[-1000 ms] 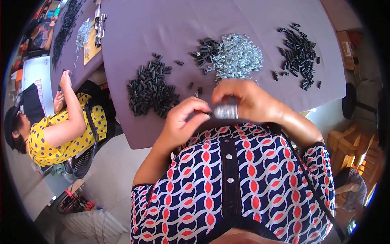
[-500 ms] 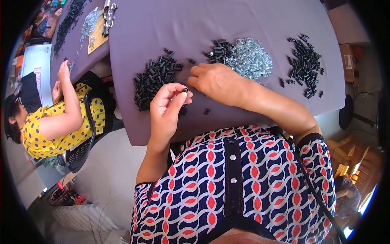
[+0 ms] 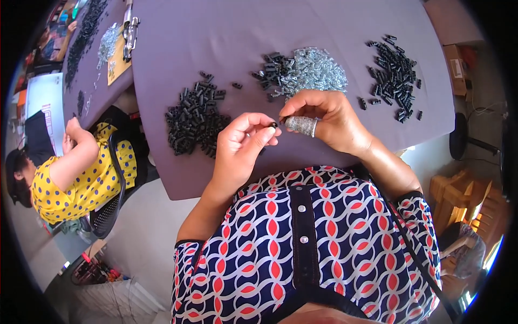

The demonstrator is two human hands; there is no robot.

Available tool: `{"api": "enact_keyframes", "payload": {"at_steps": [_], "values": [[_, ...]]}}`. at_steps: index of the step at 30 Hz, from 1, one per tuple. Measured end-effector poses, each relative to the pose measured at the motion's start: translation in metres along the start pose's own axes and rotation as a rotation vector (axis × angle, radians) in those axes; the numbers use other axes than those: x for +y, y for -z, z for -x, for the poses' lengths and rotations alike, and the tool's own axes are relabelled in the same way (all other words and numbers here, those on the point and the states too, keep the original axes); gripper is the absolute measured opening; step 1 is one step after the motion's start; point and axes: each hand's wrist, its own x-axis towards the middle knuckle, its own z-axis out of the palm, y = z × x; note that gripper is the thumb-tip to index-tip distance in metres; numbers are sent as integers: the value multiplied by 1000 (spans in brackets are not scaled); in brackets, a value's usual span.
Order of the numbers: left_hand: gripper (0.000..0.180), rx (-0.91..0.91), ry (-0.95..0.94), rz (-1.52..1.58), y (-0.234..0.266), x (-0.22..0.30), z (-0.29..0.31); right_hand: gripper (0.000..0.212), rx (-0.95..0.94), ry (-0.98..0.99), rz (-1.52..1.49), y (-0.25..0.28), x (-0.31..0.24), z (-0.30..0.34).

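Observation:
My left hand pinches a small black plastic piece between thumb and fingertips. Facing it, my right hand is closed in a pinch on a tiny dark thing, too small to name. A grey wrap covers the right thumb. The two sets of fingertips are close together above the table's near part. A heap of black tubular pieces lies beside the left hand. Beyond the right hand, small shiny silvery parts are piled against more black pieces.
Another heap of black pieces lies on the right of the purple-grey tablecloth. One loose black piece sits near the left heap. At left, a person in a yellow dotted top sits by a second table with a clipboard.
My right hand has turned over and come back to meet the left hand, showing its wrapped thumb. The left hand has shifted right, still pinching the black piece. The whole view has shifted slightly.

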Motion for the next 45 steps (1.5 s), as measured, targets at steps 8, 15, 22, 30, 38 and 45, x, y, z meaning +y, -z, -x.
{"api": "enact_keyframes", "payload": {"at_steps": [8,15,22,30,38,45], "values": [[15,-17,16,-68,-7,6,-1,14,-27,79,33,5,3,5],[15,-35,23,-100,-6,3,-2,24,-57,293,357,8,2,1],[18,-139,262,64,6,9,-9,39,-204,445,592,14,-10,-3],[19,-157,371,263,12,-1,-10,53,-213,430,674,11,-11,-4],[18,-2,229,177,-10,7,-15,61,6,376,796,8,-12,3],[15,-41,191,245,-10,-1,-16,49,114,536,1047,-5,5,-3]]}}
